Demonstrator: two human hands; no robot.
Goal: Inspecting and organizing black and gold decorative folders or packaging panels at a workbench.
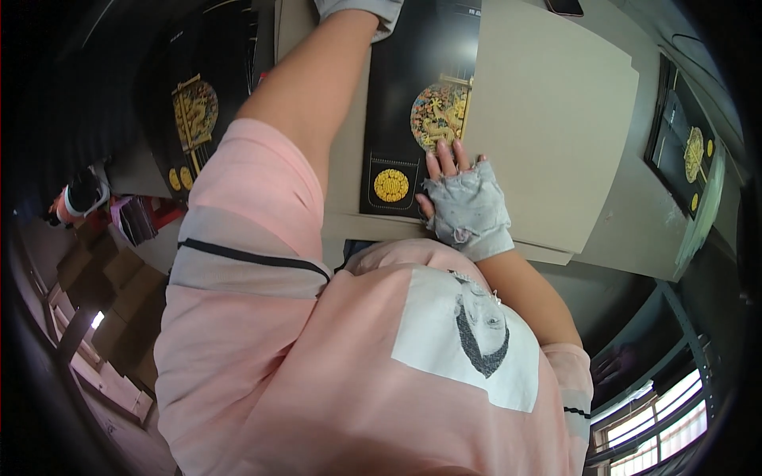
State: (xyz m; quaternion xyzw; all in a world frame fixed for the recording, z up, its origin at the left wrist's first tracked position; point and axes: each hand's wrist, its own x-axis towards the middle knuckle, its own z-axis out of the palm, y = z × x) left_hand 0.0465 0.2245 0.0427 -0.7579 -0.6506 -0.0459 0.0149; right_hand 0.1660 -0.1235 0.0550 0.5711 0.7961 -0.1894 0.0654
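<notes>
A long black printed sheet point(389, 95) with a colourful round dragon picture and a gold round emblem lies in front of me on a stack of large grey boards point(556, 119). My right hand point(464, 198), in a worn grey fingerless glove, rests on the sheet's near right edge. Its fingers are stretched out flat just below the dragon picture, holding nothing. My left arm reaches far forward along the sheet's left side. Only the gloved wrist part of my left hand point(385, 17) shows at the top edge; its fingers are out of the picture.
More black printed sheets point(151, 103) lie at the left, and another black printed piece point(679, 147) is at the far right. A phone point(565, 7) sits at the far edge. Cardboard boxes point(119, 289) stand at lower left, a metal rack point(683, 317) at lower right.
</notes>
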